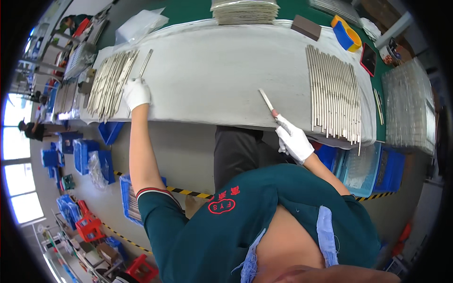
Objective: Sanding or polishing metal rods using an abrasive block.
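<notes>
My left hand point(137, 93), in a white glove, is closed round a thin metal rod point(146, 63) at the right edge of a loose pile of metal rods point(112, 85) on the table's left. The rod's far end sticks out beyond my fingers. My right hand point(295, 140), gloved with a fingertip bare, is at the table's near edge. It grips a slim pale metal rod point(266, 99) that points away and to the left. A row of metal rods point(334, 94) lies side by side to the right of it.
A white cloth point(212, 70) covers the table. At the back are a stack of trays point(245, 12), a brown block point(306, 28), a yellow-and-blue tape roll point(347, 34) and a red-edged phone point(368, 60). Clear plastic trays point(409, 106) stand right; blue crates point(365, 172) sit below.
</notes>
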Tool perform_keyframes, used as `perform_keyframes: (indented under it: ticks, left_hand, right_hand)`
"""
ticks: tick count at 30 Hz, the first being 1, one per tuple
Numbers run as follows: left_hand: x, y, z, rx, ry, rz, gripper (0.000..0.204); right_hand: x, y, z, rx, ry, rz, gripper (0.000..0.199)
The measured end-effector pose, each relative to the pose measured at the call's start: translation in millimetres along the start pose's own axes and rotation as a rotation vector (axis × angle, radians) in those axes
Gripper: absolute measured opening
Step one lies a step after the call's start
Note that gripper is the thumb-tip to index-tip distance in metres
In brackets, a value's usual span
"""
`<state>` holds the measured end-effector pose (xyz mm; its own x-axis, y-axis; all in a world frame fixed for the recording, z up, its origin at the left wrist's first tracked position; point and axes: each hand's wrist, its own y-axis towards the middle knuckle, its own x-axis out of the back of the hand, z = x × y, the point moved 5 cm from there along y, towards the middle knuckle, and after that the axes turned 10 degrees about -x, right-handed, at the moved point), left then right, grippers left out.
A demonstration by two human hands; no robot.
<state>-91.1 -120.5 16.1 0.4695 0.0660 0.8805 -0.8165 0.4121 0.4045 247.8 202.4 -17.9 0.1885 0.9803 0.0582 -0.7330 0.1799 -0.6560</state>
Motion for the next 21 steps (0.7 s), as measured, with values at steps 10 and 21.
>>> perform_keyframes:
  ticks: [10, 21]
  left_hand:
    - [11.6, 27.1, -42.4, 0.098, -0.199, 0.323, 0.026]
    - [121.8, -120.5, -228.2, 0.184, -1.926, 0.832, 0.035]
  right_hand:
    - [-0.3, 1.3, -4.6, 0.066, 0.065, -0.031, 0.044]
    - [10.8, -19.7, 0.9, -0.005, -0.062, -0.084, 0.048]
